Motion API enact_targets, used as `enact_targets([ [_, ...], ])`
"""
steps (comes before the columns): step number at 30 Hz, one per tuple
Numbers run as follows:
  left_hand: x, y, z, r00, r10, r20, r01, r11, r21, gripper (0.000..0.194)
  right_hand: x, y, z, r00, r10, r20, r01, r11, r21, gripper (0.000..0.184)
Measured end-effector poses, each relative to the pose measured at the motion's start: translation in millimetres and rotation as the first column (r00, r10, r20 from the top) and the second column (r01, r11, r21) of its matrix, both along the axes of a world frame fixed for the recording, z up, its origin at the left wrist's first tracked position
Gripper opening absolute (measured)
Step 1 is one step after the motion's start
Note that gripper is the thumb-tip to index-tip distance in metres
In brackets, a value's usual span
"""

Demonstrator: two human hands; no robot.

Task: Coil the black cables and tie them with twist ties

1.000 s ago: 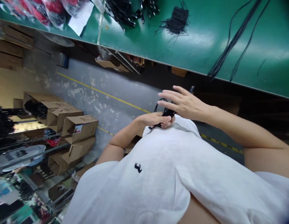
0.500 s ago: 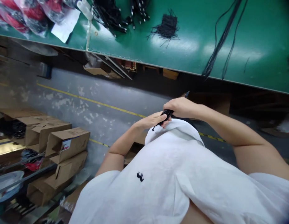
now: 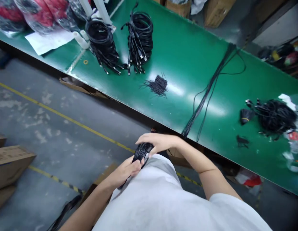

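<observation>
In front of my waist I hold a coil of black cable [image 3: 140, 153]. My left hand [image 3: 131, 169] is closed around its lower side, thumb on top. My right hand [image 3: 155, 141] curves over the upper end of the same coil, fingers on the far side and thumb on the near side; part of its grip is hidden. Beyond the hands, a bundle of long black cables [image 3: 209, 88] lies across the green table [image 3: 182, 57], ends at the front edge. A small pile of short black ties [image 3: 159, 85] rests further left.
Two groups of coiled cables, a left one [image 3: 101, 38] and a right one [image 3: 140, 35], lie at the back left, beside bagged red and black goods [image 3: 40, 12]. A cable heap [image 3: 276, 117] is at the right. Cardboard boxes [image 3: 12, 163] stand on the floor.
My view has swung, bringing more of the table's right side in. The coil in my hands has turned and shows its loops more fully. My right hand has shifted along it.
</observation>
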State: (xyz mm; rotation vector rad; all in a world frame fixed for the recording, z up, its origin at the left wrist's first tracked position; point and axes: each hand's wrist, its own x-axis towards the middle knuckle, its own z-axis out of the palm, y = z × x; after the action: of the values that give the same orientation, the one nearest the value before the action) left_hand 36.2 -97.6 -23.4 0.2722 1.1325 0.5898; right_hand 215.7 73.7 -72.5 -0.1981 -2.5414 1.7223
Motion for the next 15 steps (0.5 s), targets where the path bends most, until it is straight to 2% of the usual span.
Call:
enact_targets([
  [1, 1.1, 5.8, 1.0, 0.998, 0.037, -0.057, -0.039, 0.999, -0.032, 0.051, 7.3, 25.8, -10.2, 0.989, -0.134, 0.062, 0.136, 0.990, -0.028, 0.040],
  [2, 2.7, 11.3, 0.6, 0.989, 0.087, -0.120, -0.095, 0.993, -0.070, 0.055, 15.3, 53.0, -22.6, 0.929, -0.331, 0.167, 0.336, 0.942, -0.003, 0.030],
  [3, 4.4, 16.0, -0.9, 0.974, 0.134, -0.180, -0.155, 0.982, -0.110, 0.060, 23.1, 80.6, -36.9, 0.799, -0.536, 0.271, 0.537, 0.840, 0.077, 0.020],
  [4, 6.1, 19.7, -3.2, 0.957, 0.170, -0.233, -0.207, 0.967, -0.145, 0.064, 30.1, 107.5, -52.3, 0.631, -0.700, 0.336, 0.685, 0.705, 0.182, 0.015],
  [5, 7.3, 22.2, -6.2, 0.941, 0.197, -0.275, -0.249, 0.954, -0.167, 0.066, 35.6, 132.7, -67.9, 0.472, -0.806, 0.358, 0.767, 0.575, 0.283, 0.016],
  [6, 7.8, 23.5, -9.6, 0.924, 0.219, -0.314, -0.283, 0.943, -0.175, 0.066, 39.2, 155.4, -83.0, 0.355, -0.865, 0.355, 0.801, 0.477, 0.361, 0.016],
  [7, 7.5, 23.7, -13.4, 0.904, 0.239, -0.355, -0.313, 0.935, -0.169, 0.065, 40.8, 174.8, -96.8, 0.282, -0.895, 0.345, 0.810, 0.414, 0.414, 0.017],
  [9, 4.0, 21.9, -22.3, 0.858, 0.266, -0.439, -0.357, 0.924, -0.137, 0.062, 38.9, 203.3, -119.2, 0.194, -0.925, 0.328, 0.795, 0.344, 0.500, 0.018],
  [10, 0.8, 20.6, -27.3, 0.835, 0.273, -0.478, -0.369, 0.922, -0.117, 0.060, 36.3, 212.6, -127.6, 0.162, -0.930, 0.329, 0.776, 0.326, 0.540, 0.017],
  [11, -3.0, 19.6, -32.5, 0.814, 0.275, -0.512, -0.373, 0.923, -0.097, 0.057, 33.4, 219.3, -133.9, 0.147, -0.928, 0.343, 0.755, 0.329, 0.567, 0.016],
  [13, -11.4, 20.0, -41.5, 0.794, 0.258, -0.550, -0.354, 0.932, -0.075, 0.052, 29.0, 227.3, -140.7, 0.153, -0.907, 0.393, 0.723, 0.373, 0.581, 0.014],
  [15, -17.9, 25.4, -45.6, 0.786, 0.245, -0.567, -0.340, 0.938, -0.065, 0.048, 29.3, 230.9, -139.4, 0.153, -0.896, 0.417, 0.704, 0.395, 0.591, 0.016],
])
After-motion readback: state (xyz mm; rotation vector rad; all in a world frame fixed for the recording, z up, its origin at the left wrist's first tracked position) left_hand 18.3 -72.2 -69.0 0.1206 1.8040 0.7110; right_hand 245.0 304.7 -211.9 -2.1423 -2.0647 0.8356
